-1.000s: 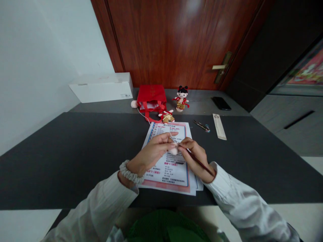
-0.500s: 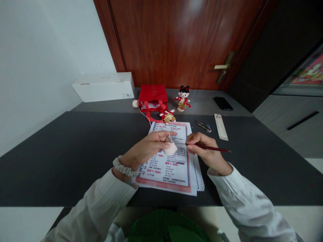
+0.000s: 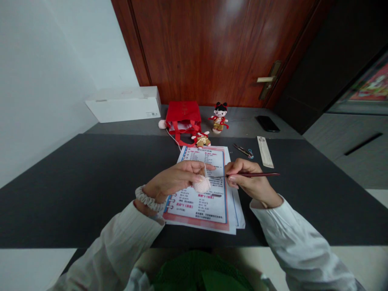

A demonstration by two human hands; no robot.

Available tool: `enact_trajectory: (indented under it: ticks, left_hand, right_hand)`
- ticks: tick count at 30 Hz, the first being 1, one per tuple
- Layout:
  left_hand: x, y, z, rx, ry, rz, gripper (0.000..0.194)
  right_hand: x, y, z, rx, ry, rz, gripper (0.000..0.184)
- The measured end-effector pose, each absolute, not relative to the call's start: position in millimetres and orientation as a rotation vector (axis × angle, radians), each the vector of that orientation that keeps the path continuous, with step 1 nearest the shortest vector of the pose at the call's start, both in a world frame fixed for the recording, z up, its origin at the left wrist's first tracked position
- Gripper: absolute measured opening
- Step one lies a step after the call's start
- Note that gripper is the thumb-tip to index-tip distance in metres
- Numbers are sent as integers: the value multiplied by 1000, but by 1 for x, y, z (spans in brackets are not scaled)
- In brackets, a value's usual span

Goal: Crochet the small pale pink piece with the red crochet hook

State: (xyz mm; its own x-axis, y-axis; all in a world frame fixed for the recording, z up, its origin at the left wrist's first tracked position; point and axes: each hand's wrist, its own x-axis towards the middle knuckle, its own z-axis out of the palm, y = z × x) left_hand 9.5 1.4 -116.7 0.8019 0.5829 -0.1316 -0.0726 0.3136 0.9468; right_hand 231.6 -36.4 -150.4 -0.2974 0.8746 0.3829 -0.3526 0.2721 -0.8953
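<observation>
My left hand (image 3: 178, 177) pinches a small pale pink crochet piece (image 3: 201, 184) between thumb and fingers. A strand of pale yarn (image 3: 205, 169) runs up from the piece to my raised index finger. Held like a pencil in my right hand (image 3: 244, 178) is a crochet hook (image 3: 262, 174) with a dark red handle; its thin metal shaft points left at the crochet piece. Whether the tip sits in a stitch is too small to tell. Both hands are over printed pattern sheets (image 3: 212, 214) on the dark table.
Behind the sheets are a red bag (image 3: 183, 111), a ball of pale yarn (image 3: 162, 124), a standing crochet doll (image 3: 219, 117) and a headless doll body (image 3: 202, 140). Small scissors (image 3: 242, 150), a white packet (image 3: 265, 151) and a phone (image 3: 267, 123) lie right. A white box (image 3: 124, 106) stands back left.
The crochet piece has shifted slightly down and left in my left hand. My right hand has moved a little right, and the hook now lies more level, with its metal shaft showing.
</observation>
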Motion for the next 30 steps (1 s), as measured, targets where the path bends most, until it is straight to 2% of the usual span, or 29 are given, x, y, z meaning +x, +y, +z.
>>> enact_trajectory:
  ticks: [6,12,24,30]
  left_hand:
    - [20,-4,-117,1314,669,684,25]
    - [28,-8,-113,1578,857,853,3]
    - [30,-7,-113,1778,885,942,9]
    - [34,-7,-115,1863,1056,1016,8]
  right_hand:
    - [225,-36,-150,-510,-1207,1459,15]
    - [224,-35,-154,-664,-1353,1183,13]
    - [218,-41,-150,-853,-1465,889,12]
    - [211,-46,-147,-943,-1607,662,11]
